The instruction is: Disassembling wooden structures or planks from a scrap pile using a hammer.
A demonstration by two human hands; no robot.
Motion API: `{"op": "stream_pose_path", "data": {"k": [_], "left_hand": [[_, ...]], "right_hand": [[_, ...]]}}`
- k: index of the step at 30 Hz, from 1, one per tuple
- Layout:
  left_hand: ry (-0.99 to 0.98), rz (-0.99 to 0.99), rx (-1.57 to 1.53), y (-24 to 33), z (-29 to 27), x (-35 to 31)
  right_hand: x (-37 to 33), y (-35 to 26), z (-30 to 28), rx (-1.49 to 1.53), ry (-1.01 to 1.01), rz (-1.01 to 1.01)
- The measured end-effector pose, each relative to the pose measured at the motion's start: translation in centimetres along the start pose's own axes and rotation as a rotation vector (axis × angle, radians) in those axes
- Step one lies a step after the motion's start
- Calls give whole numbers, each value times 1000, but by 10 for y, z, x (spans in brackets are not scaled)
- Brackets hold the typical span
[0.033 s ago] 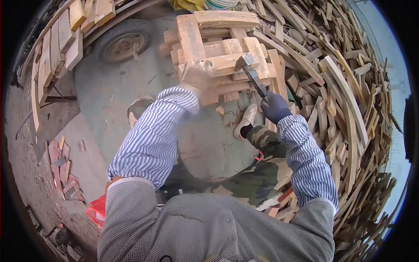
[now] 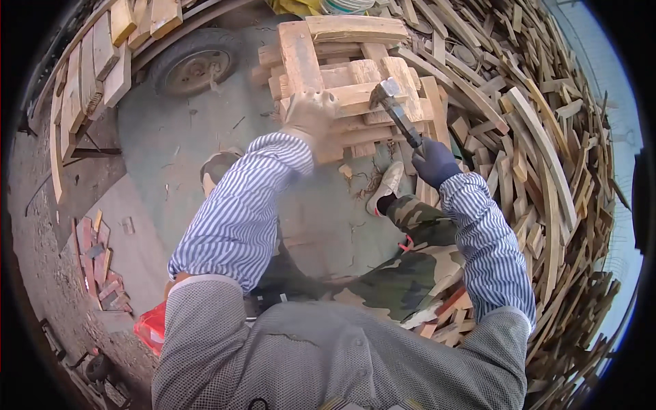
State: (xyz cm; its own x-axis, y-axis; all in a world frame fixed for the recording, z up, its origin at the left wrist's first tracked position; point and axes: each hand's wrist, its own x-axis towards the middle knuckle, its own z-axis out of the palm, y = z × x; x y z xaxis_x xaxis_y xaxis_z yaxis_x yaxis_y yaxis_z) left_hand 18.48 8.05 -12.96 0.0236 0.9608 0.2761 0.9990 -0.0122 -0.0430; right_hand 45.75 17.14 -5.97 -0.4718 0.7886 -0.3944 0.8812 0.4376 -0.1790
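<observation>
In a pale glove, my left hand (image 2: 311, 113) is curled round the left end of a short wooden block (image 2: 352, 101) at the near side of a stack of crisscrossed wood pieces (image 2: 297, 58). Its fingertips are partly hidden. My right hand (image 2: 435, 164), in a dark glove, is closed round the handle of a hammer (image 2: 400, 116). The hammer's metal head is over the block's right end, close to an upright-lying plank (image 2: 400, 85); whether it touches the wood I cannot tell.
A large heap of loose timber offcuts (image 2: 540, 171) fills the right side. At the upper left are a wheel (image 2: 196, 72) and a rack of planks (image 2: 102, 51). Reddish wood scraps (image 2: 99, 263) and a red bag (image 2: 150, 326) lie at the left. My shoe (image 2: 386, 188) is below the stack.
The right hand and hammer have shifted slightly to the right. My left hand stays on the block.
</observation>
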Motion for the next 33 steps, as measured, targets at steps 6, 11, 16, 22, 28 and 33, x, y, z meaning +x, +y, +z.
{"op": "stream_pose_path", "data": {"k": [6,11,16,22,28,33], "left_hand": [[-55,-58,-5,-7,19,12],[-86,-64,-40,-7,8,14],[-222,-105,-74,-17,-6,30],[-246,-91,-51,-15,-13,30],[-237,-97,-42,-14,-9,28],[-183,-89,-59,-15,-4,23]], "right_hand": [[20,9,-38,-211,-13,-36],[43,22,-62,-343,23,-122],[30,15,-42,149,-143,19],[-12,-5,15,700,41,165],[-16,-24,35,187,250,22],[-18,-31,26,-91,190,36]]}}
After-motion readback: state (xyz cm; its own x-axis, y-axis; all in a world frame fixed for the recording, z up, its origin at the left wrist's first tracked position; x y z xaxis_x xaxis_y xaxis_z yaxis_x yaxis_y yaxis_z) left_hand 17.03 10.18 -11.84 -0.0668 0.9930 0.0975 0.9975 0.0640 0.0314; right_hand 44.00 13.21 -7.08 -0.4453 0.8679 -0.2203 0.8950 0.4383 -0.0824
